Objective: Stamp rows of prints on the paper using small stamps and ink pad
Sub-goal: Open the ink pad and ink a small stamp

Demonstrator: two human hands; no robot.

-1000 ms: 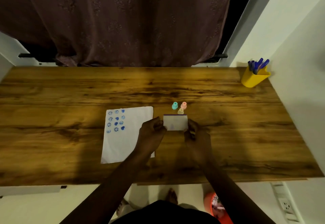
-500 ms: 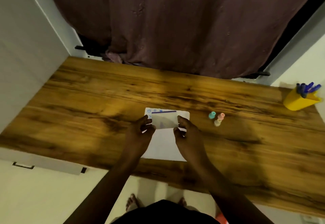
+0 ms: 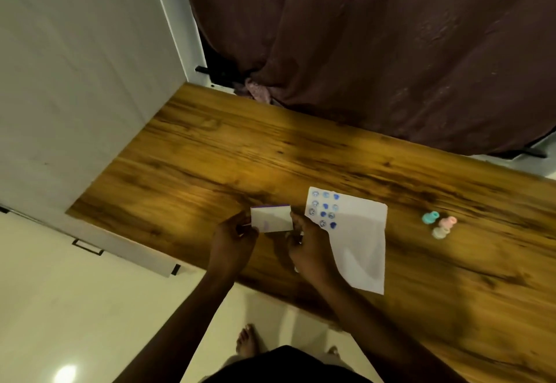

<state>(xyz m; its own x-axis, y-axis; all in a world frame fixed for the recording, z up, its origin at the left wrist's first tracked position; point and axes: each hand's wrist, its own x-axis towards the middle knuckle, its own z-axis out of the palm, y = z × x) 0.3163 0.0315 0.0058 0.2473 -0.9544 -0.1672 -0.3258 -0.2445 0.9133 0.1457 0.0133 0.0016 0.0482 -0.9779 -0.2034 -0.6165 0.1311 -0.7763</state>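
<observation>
**Hands on the ink pad, left of the sheet**

Hands first: your left hand (image 3: 233, 239) and right hand (image 3: 308, 245) each pinch a short end of the ink pad (image 3: 271, 218), a flat white box with a purple strip along its far edge — both grips clamped on it, long axis running left to right between them. It hangs just over the table (image 3: 210, 160), a smooth wood-grain top.

The paper (image 3: 358, 241) lies just right of the pad, under the edge of your right hand, thin and white, with blue prints in short rows near its far corner. The three stamps (image 3: 440, 224) — small rounded plastic pegs in teal, pink and cream — stand further right, well apart from both hands. Your right hand is the nearer one, so reaching for a stamp likely means freeing that side first.
</observation>
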